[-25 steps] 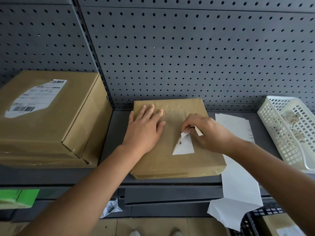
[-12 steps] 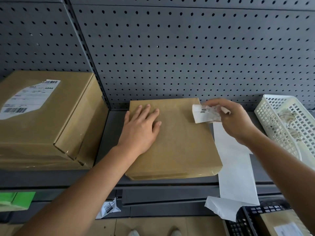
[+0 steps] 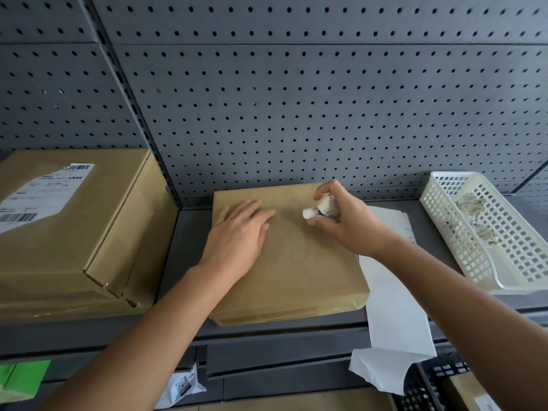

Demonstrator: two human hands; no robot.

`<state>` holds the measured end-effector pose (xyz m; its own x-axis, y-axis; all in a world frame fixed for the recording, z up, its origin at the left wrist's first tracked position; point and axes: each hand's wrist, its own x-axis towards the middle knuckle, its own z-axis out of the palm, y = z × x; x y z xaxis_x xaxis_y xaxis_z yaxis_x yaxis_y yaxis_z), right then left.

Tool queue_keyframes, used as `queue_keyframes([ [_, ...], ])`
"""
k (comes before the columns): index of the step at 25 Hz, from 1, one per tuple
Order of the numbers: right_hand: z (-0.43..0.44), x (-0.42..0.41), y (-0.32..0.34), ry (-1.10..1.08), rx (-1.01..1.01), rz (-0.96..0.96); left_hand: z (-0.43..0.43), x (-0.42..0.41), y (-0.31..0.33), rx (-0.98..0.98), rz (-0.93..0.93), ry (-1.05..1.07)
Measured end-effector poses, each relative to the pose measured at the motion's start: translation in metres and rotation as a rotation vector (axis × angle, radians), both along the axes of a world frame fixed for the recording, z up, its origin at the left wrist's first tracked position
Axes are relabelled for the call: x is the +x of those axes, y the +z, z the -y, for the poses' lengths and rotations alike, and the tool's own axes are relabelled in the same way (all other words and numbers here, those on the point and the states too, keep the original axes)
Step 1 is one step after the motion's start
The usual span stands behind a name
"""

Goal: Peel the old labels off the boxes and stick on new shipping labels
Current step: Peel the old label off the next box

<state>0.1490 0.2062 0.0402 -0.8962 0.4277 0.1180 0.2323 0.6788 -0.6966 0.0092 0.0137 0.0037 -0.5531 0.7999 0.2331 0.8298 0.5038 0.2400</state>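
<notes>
Your left hand [image 3: 240, 232] lies flat on top of the flat box [image 3: 293, 280], fingers straight and a little spread toward the back wall, with the forearm coming up from the lower left. Its grip is released and holds nothing. Your right hand [image 3: 347, 226] is over the far right part of the same box, wrist bent and fingers curled. This grip is clenched around the old label [image 3: 320, 207], crumpled into a small white wad.

Two boxes are plain to see on the shelf [image 3: 189, 232]: the flat one in the middle and one large box [image 3: 98, 232] on the left, with one printed label [image 3: 44, 194] on its top. Just right of the flat box lie white sheets [image 3: 394, 315] — I cannot count them — hanging over the shelf edge. One white basket [image 3: 444, 232] stands at the far right, with crumpled scraps [image 3: 471, 203] inside.
</notes>
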Motion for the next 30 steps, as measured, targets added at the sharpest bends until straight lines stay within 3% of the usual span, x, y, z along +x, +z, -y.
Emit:
queue_keyframes([
  [4,0.004,0.003,0.002,0.033,-0.016,-0.043,-0.008,0.019,0.014,0.068,0.044,-0.017],
  [11,-0.016,0.036,0.017,-0.116,-0.349,-0.06,-0.038,0.051,0.018,0.133,0.133,-0.154],
  [18,-0.079,0.119,0.027,-0.331,-0.277,-0.11,-0.081,0.076,0.015,0.118,0.217,-0.296],
  [22,-0.121,0.162,0.038,-0.692,-0.117,-0.124,-0.096,0.078,0.014,0.099,0.258,-0.314],
  [25,-0.158,0.182,0.037,-0.859,0.145,0.016,-0.107,0.082,0.011,0.102,0.295,-0.328],
  [27,-0.177,0.185,0.032,-0.894,0.196,0.087,-0.11,0.084,0.009,0.096,0.305,-0.333],
  [30,-0.192,0.174,0.018,-0.719,0.205,0.277,-0.112,0.082,0.003,0.083,0.264,-0.326],
])
